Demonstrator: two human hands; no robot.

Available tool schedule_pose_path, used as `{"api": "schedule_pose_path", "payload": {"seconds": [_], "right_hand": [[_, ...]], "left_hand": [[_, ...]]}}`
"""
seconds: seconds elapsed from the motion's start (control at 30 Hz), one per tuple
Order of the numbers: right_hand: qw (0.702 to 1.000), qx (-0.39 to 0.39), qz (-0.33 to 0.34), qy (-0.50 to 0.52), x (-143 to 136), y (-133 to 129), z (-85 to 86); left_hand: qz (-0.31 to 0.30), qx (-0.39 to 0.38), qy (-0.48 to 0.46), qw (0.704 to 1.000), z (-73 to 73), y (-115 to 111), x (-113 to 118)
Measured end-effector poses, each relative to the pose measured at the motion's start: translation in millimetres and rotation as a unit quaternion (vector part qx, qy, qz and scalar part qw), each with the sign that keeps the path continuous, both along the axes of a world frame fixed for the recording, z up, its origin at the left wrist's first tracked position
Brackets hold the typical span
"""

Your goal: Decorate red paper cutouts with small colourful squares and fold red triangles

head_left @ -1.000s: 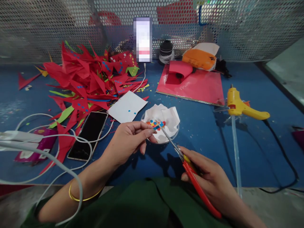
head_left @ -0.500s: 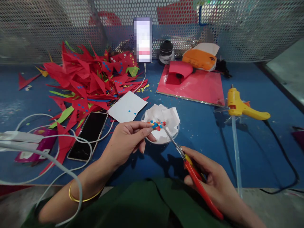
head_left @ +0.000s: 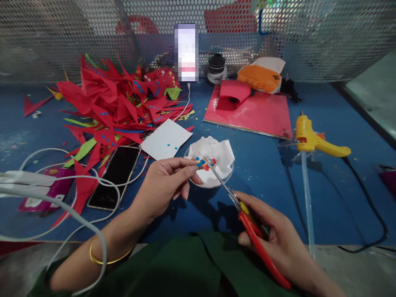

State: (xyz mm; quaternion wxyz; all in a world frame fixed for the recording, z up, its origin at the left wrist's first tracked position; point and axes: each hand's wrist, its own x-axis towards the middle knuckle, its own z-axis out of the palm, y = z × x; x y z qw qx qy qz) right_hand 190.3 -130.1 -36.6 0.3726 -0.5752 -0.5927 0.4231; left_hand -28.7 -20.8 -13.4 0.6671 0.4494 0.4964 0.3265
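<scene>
My left hand [head_left: 165, 179] pinches a small blue paper strip [head_left: 201, 163] between thumb and fingertips, at the left rim of a shallow clear dish. White crumpled paper [head_left: 213, 177] lines that dish, and tiny red, blue and orange paper bits [head_left: 206, 167] lie on it. In my right hand [head_left: 274, 235] are scissors [head_left: 244, 210] with red and yellow handles. Their thin metal blades reach over the dish, tips close to the blue strip; whether they touch it I cannot tell. A white paper square [head_left: 165, 140] with two blue bits lies behind my left hand.
A heap of red and green paper pieces [head_left: 108, 95] fills the back left. Cables loop over a dark phone [head_left: 114, 177]. A yellow glue gun [head_left: 309, 138] stands at right, red sheets [head_left: 262, 111] behind. A lit phone [head_left: 186, 53] leans on the mesh beside a thread spool [head_left: 216, 68].
The scissor tips have shifted slightly left towards the blue strip, and their blades look closer together. My left hand stays nearly still.
</scene>
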Motion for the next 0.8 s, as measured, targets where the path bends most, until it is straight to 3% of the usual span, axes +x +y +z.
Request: {"api": "schedule_pose_path", "payload": {"seconds": [0.53, 0.8], "right_hand": [[0.997, -0.066, 0.026, -0.007, 1.0, -3.5, -5.9], [0.997, -0.058, 0.044, -0.003, 2.6, -4.9, -9.2]], "left_hand": [[-0.026, -0.022, 0.024, 0.999, 1.4, -0.6, 3.7], [-0.037, -0.020, 0.029, 0.999, 0.3, -0.6, 2.9]]}}
